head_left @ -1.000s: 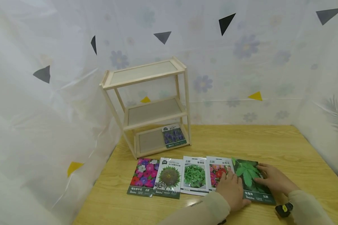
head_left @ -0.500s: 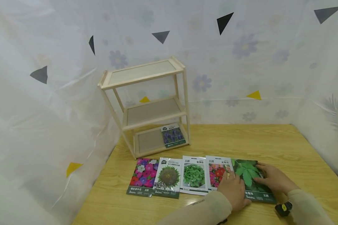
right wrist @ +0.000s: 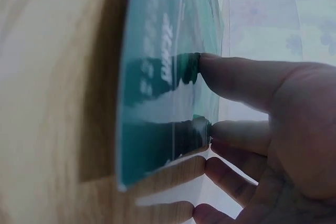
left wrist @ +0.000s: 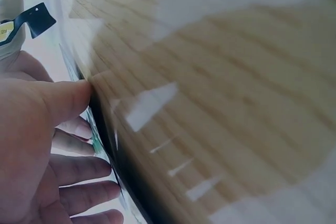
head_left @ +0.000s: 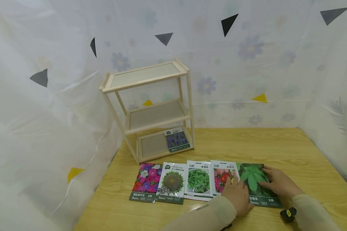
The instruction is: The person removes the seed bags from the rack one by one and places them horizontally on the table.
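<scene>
Five-packet-wide row of flat seed packets aside, my hands are at its right end. My right hand (head_left: 281,184) touches the dark green seed packet (head_left: 253,178) with a leaf picture, thumb on its face and fingers at its right edge. In the right wrist view, the thumb and index fingertip of this hand (right wrist: 299,124) meet that packet (right wrist: 157,72), and other fingertips reach the table. My left hand (head_left: 236,196) rests fingertips on the red-flower seed packet (head_left: 218,179), partly covering it. In the left wrist view its fingers (left wrist: 84,198) lie extended.
Left of these lie a green-herb packet (head_left: 199,180), a sunflower packet (head_left: 171,183) and a pink-flower packet (head_left: 146,181). Behind stands a three-tier wooden rack (head_left: 157,116), with a purple-flower packet (head_left: 177,139) on its bottom shelf. The wooden table (head_left: 243,144) meets a plastic curtain behind.
The dark green packet has turned slightly, its lower edge now a little straighter with the row. Both hands stay at nearly the same places; the head view drifts slightly.
</scene>
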`<control>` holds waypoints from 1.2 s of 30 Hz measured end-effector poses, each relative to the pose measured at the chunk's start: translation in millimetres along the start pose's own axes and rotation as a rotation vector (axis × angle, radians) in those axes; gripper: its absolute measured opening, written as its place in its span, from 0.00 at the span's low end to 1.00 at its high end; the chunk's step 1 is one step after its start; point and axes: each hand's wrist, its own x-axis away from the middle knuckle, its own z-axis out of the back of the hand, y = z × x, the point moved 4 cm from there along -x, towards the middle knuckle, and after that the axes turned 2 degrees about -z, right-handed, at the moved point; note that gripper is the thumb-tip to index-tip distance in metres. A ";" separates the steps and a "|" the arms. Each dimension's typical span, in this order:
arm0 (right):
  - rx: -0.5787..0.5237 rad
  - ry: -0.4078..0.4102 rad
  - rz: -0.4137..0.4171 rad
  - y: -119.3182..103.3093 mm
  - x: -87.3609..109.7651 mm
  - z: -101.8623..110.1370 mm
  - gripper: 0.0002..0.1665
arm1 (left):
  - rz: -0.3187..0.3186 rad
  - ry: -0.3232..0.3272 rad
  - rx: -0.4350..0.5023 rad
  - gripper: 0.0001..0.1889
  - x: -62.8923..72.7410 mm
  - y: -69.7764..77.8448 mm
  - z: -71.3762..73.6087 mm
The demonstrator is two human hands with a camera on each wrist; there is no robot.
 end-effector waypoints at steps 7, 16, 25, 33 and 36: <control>0.023 0.024 0.000 -1.9 -0.7 -0.9 0.46 | 0.002 -0.016 0.006 0.36 0.3 -1.0 -1.7; 0.034 0.031 -0.008 -1.7 -1.9 -1.2 0.45 | 0.009 0.000 0.001 0.36 1.7 -1.8 -2.0; 0.018 0.023 -0.013 -1.4 -1.1 -0.9 0.45 | 0.002 0.011 0.000 0.36 4.0 -2.8 0.7; 0.020 0.040 -0.002 3.6 -3.6 -4.4 0.44 | 0.002 0.024 0.006 0.36 4.3 -3.0 1.2; 0.018 0.045 0.000 3.9 -3.2 -4.6 0.44 | 0.002 0.029 0.006 0.37 3.5 -2.7 -0.6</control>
